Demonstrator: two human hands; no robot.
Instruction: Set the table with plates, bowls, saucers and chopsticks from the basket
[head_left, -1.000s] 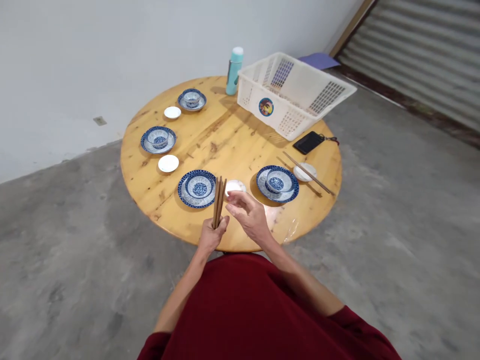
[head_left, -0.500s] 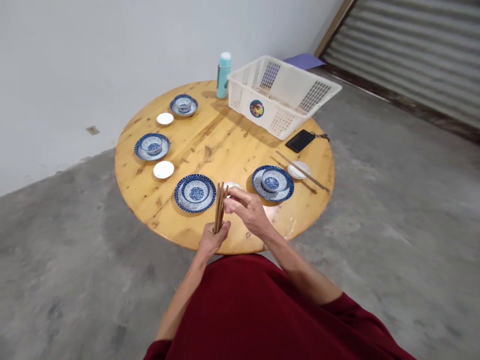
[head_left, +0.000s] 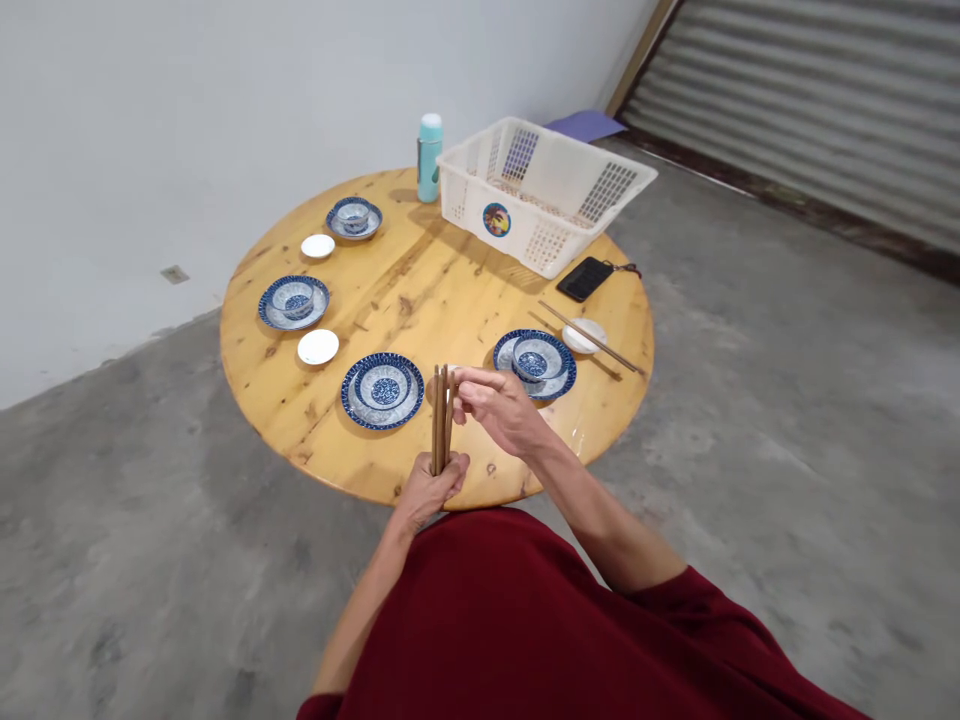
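My left hand (head_left: 435,487) is wrapped round the lower part of a bundle of several brown chopsticks (head_left: 440,425), which stand upright above the near table edge. At their upper ends, my right hand (head_left: 504,408) pinches the rightmost chopstick between thumb and fingers. Left of the bundle, a blue-and-white bowl (head_left: 384,385) sits on a patterned plate (head_left: 384,424). Behind my right hand is another plate (head_left: 566,388) with a glassy-looking bowl (head_left: 534,358) on it. A small white dish behind the chopsticks is mostly hidden by my fingers.
A pair of chopsticks (head_left: 592,338) lies across a white dish (head_left: 583,333) at the right. Two more plate settings and white dishes (head_left: 318,347) line the left side of the round wooden table (head_left: 435,320). A white basket (head_left: 540,230), turquoise bottle (head_left: 429,165) and black phone-like object (head_left: 585,279) stand behind.
The view has shifted slightly, so the table appears further left. My right hand's fingers have moved a little at the chopsticks' upper ends; my left hand keeps its hold.
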